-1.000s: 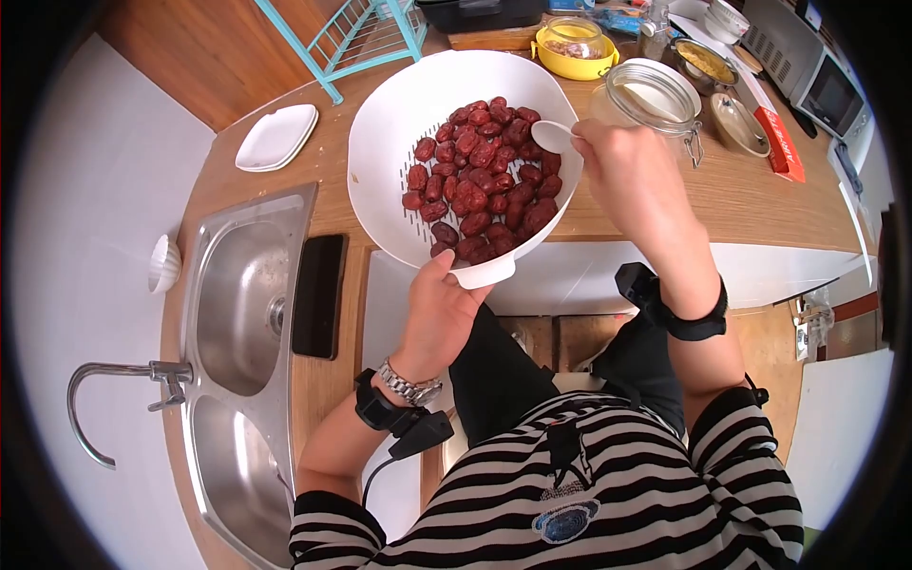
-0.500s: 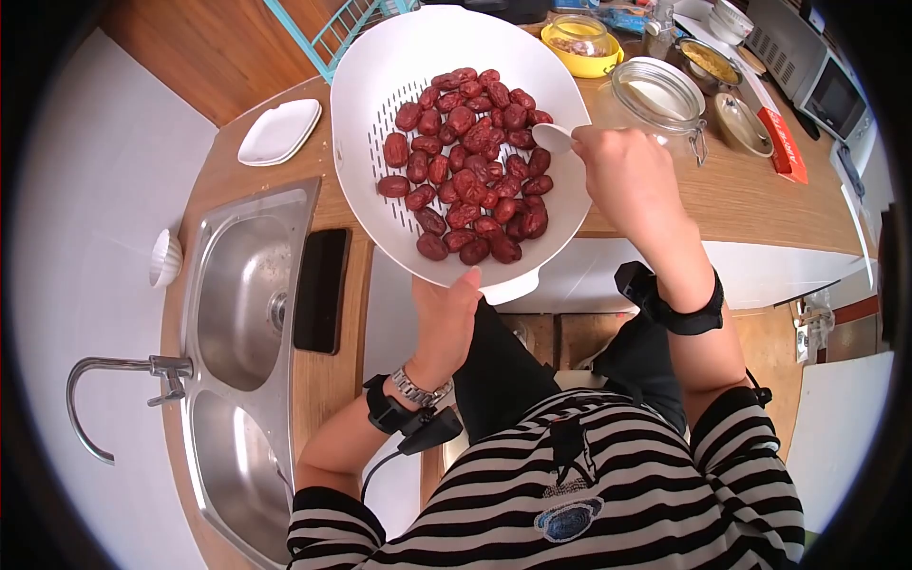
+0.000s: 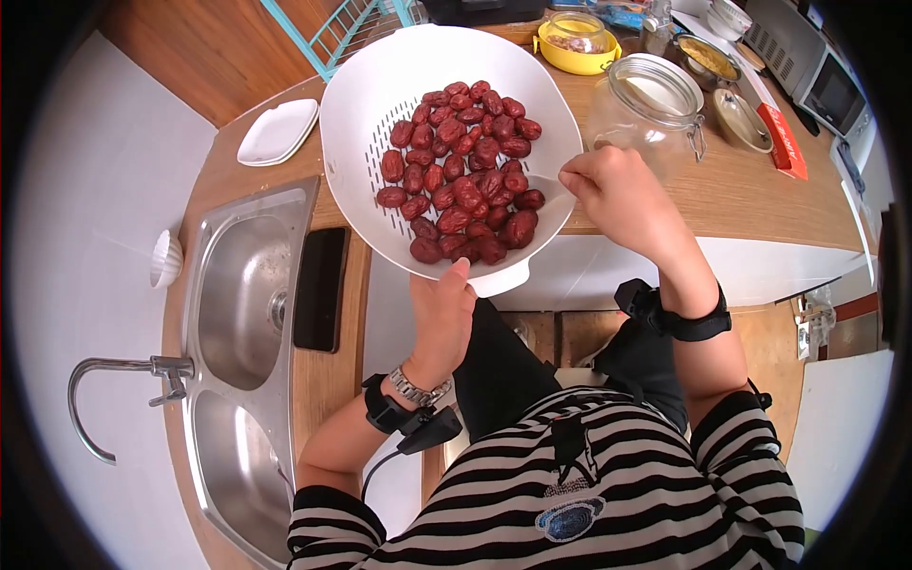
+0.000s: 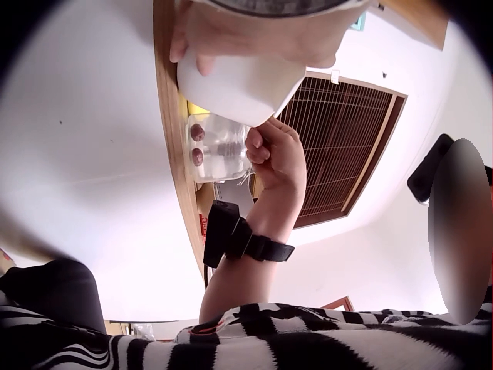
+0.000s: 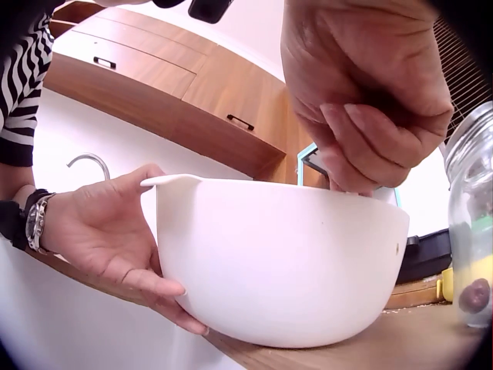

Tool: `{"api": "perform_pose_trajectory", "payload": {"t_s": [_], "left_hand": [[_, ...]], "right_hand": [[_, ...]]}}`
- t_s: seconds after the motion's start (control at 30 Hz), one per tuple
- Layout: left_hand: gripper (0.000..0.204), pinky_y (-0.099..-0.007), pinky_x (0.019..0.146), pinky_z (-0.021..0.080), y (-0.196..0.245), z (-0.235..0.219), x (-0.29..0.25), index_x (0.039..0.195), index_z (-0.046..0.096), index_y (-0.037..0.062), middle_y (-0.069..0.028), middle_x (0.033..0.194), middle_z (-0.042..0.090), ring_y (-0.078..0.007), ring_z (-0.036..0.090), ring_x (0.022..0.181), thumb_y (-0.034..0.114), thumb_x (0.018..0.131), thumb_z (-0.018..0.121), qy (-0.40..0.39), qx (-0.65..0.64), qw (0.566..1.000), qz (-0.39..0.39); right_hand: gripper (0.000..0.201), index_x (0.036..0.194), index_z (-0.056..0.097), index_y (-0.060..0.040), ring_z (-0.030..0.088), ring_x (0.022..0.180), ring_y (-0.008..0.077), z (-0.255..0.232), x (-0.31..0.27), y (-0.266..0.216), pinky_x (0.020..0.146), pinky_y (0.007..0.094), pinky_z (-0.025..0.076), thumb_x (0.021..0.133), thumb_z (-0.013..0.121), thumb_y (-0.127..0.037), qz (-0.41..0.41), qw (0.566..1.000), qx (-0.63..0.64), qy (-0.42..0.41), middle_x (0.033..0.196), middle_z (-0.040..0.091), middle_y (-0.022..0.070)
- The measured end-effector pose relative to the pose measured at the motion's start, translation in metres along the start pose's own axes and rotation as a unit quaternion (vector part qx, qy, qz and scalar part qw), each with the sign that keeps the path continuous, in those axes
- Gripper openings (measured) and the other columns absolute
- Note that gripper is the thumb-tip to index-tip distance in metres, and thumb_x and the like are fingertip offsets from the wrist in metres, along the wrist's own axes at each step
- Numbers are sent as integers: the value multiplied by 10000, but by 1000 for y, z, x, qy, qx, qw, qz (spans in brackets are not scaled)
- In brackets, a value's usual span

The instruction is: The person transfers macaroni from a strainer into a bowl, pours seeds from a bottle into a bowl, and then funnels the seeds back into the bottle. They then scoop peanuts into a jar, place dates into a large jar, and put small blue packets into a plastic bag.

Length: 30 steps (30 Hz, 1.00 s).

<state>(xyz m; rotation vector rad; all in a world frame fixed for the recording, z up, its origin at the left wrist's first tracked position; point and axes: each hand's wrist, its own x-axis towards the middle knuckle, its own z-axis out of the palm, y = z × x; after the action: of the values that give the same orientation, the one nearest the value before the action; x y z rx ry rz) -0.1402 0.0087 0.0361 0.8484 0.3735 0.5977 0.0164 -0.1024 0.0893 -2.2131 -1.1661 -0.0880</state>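
Observation:
A white colander (image 3: pixel 366 85) full of wrinkled dried red dates (image 3: pixel 465 161) sits over the counter's front edge. My left hand (image 3: pixel 442 318) grips its near side, thumb over the rim; in the right wrist view the left fingers (image 5: pixel 158 285) spread against the outer wall. My right hand (image 3: pixel 617 195) pinches a white spoon (image 3: pixel 545 187) at the colander's right side, its bowl beside the dates. In the right wrist view the right fingers (image 5: pixel 370 142) are curled at the rim and the wall hides the spoon. Just beyond stands a glass jar (image 3: pixel 632 123), with dates (image 4: pixel 198 132) inside.
A double steel sink (image 3: pixel 247 285) and a black phone (image 3: pixel 321 290) lie to the left, near stacked white dishes (image 3: pixel 277 133). Behind are a turquoise rack (image 3: pixel 347 38) and a yellow bowl (image 3: pixel 577 59). A glass lid (image 3: pixel 741 123) and red box (image 3: pixel 784 142) lie right.
The colander tipped and rose towards the camera, then shifted slightly left and lowered. Dates moved about inside. My right hand moved nearer my body, and the spoon went lower along the right wall.

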Motion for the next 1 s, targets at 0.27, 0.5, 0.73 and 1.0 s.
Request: {"api": "perform_pose_trajectory", "payload": {"t_s": [0.27, 0.5, 0.73, 1.0], "left_hand": [[380, -169, 588, 358, -3, -11, 3, 1132, 334, 67, 5, 1003, 421, -33, 417, 770, 35, 781, 476, -38, 46, 998, 12], [372, -183, 625, 387, -2, -14, 4, 1133, 329, 64, -3, 1026, 417, -49, 438, 814, 40, 789, 469, -51, 50, 997, 7], [388, -369, 919, 360, 4, -12, 7, 1148, 319, -12, -123, 1132, 443, -231, 451, 1052, 224, 846, 377, -61, 51, 997, -24], [496, -359, 952, 331, 8, -11, 12, 1201, 268, 13, -130, 1199, 389, -245, 406, 1098, 334, 838, 375, -80, 28, 994, -70]], "right_hand": [[195, 848, 575, 67, 516, 398, 92, 5, -9, 8, 363, 191, 416, 811, 468, -92, 192, 909, 363, -70, 553, 553, 86], [189, 864, 546, 73, 524, 417, 118, 5, -11, 13, 368, 202, 420, 822, 469, -94, 233, 813, 529, -75, 558, 549, 86], [191, 846, 538, 81, 554, 468, 142, -4, -11, 5, 417, 215, 465, 821, 471, -96, 204, 775, 598, -11, 613, 569, 125], [202, 869, 545, 81, 563, 488, 129, -59, -6, 26, 447, 191, 467, 824, 449, -90, 117, 813, 544, 169, 639, 589, 128]]}}
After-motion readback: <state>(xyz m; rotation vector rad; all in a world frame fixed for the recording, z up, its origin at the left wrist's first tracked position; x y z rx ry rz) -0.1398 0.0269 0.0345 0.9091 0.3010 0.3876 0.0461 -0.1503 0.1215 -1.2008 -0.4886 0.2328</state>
